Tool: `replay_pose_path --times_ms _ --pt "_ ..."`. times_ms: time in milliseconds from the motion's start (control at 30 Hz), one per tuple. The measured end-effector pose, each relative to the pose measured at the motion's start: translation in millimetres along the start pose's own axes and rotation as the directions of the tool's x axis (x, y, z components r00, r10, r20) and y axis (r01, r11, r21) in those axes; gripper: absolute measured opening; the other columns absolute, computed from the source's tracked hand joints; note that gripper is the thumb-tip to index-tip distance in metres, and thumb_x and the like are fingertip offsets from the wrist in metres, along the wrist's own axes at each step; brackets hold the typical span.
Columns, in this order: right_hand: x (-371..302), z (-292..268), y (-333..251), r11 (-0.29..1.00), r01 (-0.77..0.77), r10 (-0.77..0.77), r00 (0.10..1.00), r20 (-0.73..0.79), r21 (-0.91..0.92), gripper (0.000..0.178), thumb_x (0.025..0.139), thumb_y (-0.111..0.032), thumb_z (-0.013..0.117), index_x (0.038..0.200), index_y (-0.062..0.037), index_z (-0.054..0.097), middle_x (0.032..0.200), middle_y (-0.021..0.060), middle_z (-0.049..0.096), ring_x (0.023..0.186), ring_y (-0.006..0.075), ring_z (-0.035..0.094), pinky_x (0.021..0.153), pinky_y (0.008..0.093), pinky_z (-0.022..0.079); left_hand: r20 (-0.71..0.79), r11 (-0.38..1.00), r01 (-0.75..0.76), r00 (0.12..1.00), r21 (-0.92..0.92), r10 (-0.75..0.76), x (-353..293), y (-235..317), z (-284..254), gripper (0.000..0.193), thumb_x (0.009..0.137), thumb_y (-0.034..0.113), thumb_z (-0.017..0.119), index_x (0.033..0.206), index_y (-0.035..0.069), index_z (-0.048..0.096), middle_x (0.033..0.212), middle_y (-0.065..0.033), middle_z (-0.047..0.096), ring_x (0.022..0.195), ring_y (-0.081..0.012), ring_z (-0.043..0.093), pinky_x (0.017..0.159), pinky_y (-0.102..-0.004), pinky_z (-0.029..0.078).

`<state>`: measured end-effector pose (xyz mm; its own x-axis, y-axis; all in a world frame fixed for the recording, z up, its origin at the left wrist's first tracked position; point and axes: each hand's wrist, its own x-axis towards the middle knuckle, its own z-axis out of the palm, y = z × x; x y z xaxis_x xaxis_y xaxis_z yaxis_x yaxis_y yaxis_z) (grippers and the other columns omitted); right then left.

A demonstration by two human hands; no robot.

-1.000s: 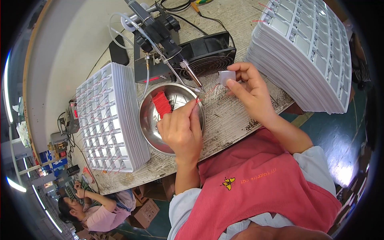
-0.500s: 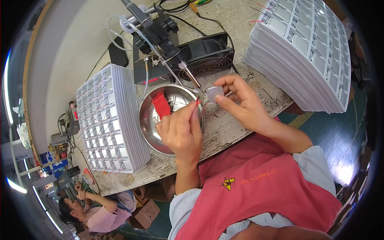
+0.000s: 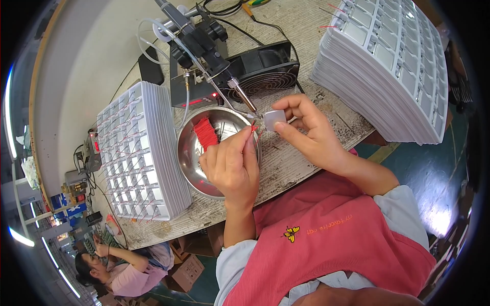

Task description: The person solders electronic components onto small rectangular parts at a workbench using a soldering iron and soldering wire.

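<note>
My left hand [image 3: 229, 166] reaches over the steel bowl [image 3: 182, 163] in a pinch, with a short red wire [image 3: 253, 128] between thumb and forefinger. In my right hand [image 3: 309, 130], thumb and fingers grip a small flat silver battery cell [image 3: 274, 119] by its edges. The cell's left edge is beside the tip of a soldering iron [image 3: 246, 97], which is clamped in a stand and slants down. Whether wire, tip and cell touch is too small to tell. A bundle of red wires [image 3: 205, 133] lies inside the bowl.
At the left stands a stack of white trays [image 3: 171, 153] with silver cells and red wires on top. Another tall tray stack [image 3: 352, 86] is at the right. Behind the bowl sit a black fan [image 3: 265, 69] and a control box [image 3: 178, 92]. A co-worker [image 3: 127, 275] sits lower left.
Both hands keep almost the same place; the cell has shifted very slightly at the iron's tip. A red light now shows on the control box. The co-worker's hands have moved.
</note>
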<state>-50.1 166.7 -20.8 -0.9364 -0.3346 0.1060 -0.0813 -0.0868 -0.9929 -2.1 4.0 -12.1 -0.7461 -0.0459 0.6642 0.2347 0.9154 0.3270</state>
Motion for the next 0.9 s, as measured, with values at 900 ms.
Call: replay_pose_path --times_ms 900 --pt "-2.3 1.5 4.7 1.000 0.000 0.000 1.000 -0.004 0.008 0.028 0.092 -0.009 0.062 0.117 -0.0010 0.052 0.096 0.0072 0.060 0.085 0.0123 0.060 0.071 0.0277 0.051 0.024 1.000 -0.004 1.000 -0.013 0.005 1.8 1.7 2.0 0.014 0.081 0.005 0.072 0.094 0.008 0.070 0.077 -0.0026 0.066 0.066 -0.0184 0.054 0.064 -0.0315 0.035"
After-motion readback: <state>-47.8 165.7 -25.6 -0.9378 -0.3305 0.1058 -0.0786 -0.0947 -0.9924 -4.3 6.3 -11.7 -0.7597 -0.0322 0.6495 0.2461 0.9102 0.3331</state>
